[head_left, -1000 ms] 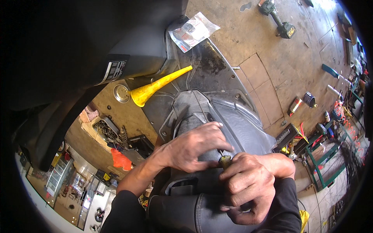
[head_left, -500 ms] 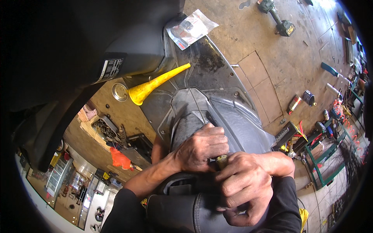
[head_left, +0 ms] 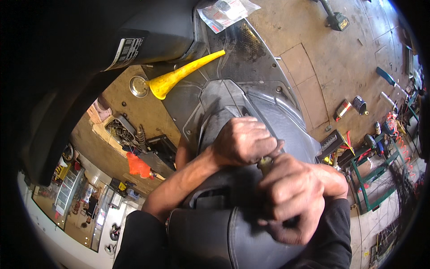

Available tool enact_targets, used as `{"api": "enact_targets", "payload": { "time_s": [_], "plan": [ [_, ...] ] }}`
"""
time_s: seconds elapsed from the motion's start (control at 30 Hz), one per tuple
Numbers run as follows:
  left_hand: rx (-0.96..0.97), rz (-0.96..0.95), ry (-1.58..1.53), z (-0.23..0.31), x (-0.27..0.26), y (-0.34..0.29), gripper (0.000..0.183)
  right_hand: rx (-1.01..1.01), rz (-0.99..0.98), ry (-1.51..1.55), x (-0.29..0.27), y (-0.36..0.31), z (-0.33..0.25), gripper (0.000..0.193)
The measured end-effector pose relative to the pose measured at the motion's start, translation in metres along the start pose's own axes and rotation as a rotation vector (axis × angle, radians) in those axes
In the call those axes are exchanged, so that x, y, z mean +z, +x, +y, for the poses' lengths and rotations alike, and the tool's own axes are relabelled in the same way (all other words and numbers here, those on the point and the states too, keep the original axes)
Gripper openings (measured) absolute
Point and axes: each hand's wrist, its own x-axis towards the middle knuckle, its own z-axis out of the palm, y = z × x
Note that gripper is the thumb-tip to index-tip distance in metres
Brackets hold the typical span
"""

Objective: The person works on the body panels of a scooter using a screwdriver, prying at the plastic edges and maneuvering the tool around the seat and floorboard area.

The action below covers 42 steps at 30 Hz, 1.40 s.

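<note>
At the lower centre-right of the frame, the right hand (head_left: pixel 293 197), slightly blurred, curls around a dull yellow-green handle (head_left: pixel 265 165), whose end shows between both hands. Just beside it, the left hand (head_left: pixel 246 142) bends its fingers under; whether they grip anything is hidden. A black stitched seat (head_left: pixel 201 233) fills the lower centre; a long yellow funnel (head_left: pixel 179 78) lies upper centre-left.

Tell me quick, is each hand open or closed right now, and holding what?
Left hand: closed; whatever it may grip is hidden.
Right hand: closed around a yellowish handle.
</note>
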Motion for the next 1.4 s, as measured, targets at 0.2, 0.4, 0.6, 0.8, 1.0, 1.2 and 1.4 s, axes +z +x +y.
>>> {"api": "enact_targets", "payload": {
  "time_s": [0.2, 0.4, 0.6, 0.8, 1.0, 1.2, 1.4],
  "plan": [
    [-0.059, 0.005, -0.268, 0.018, 0.002, 0.011, 0.02, 0.078, -0.107, -0.324, -0.013, -0.005, -0.036, 0.025],
    [-0.068, -0.513, -0.418, 0.035, -0.015, 0.041, 0.01, 0.17, -0.232, -0.559, -0.024, -0.025, -0.069, 0.022],
    [0.032, -0.556, -0.337, 0.038, -0.012, 0.049, 0.005, 0.078, -0.047, -0.62, -0.014, -0.036, -0.066, 0.022],
    [0.069, -0.524, -0.336, 0.035, -0.005, 0.045, 0.007, 0.037, 0.013, -0.636, -0.011, -0.037, -0.065, 0.021],
    [0.099, -0.512, -0.257, 0.037, -0.004, 0.046, 0.011, 0.021, 0.044, -0.622, -0.006, -0.042, -0.063, 0.019],
    [0.134, -0.494, -0.221, 0.037, -0.004, 0.045, 0.015, 0.153, -0.144, -0.551, -0.017, -0.045, -0.082, 0.026],
    [0.106, -0.5, -0.24, 0.037, -0.003, 0.042, 0.014, 0.155, -0.172, -0.531, -0.02, -0.045, -0.08, 0.027]
  ]
}}
